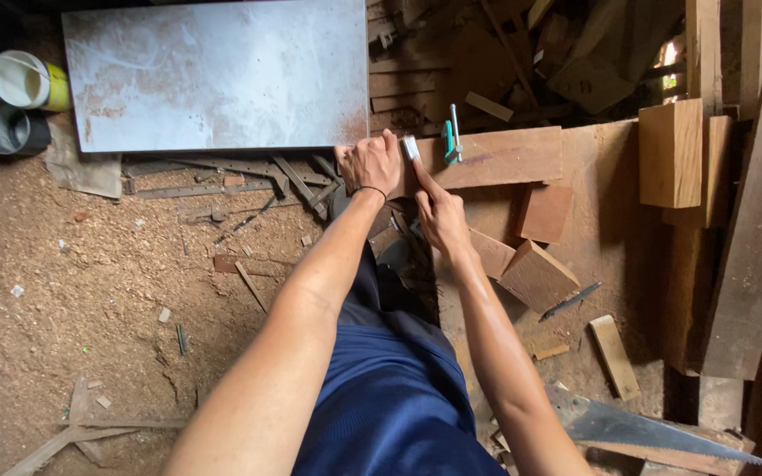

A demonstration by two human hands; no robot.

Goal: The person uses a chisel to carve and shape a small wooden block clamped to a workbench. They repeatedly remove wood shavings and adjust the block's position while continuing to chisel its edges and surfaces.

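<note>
Plank: a reddish wooden plank [496,157] lies flat on a low wooden table [601,176], its long axis running left to right across the view, its left end reaching the two hands.
Small tool: a short, pale, metal-looking piece [411,147] sits at the plank's left end, tilted a little off upright; what kind of tool it is cannot be told.
Right hand: the right hand [441,216] lies just below the plank's near edge, forefinger stretched up along the small tool and touching it, the other fingers curled in; a narrow, pinching hold.
Left hand: the left hand [370,163] is closed over the plank's left end, knuckles up, just left of the small tool.
Which is nearer: both hands are at the same end; the right one is on the tool, the left one on the wood.
Clamp: a teal-handled clamp [451,139] stands on the plank just right of the tool.
Nearby: a grey metal sheet [213,75] lies left of the plank; a handsaw [637,429] lies well apart, near the right elbow.
</note>
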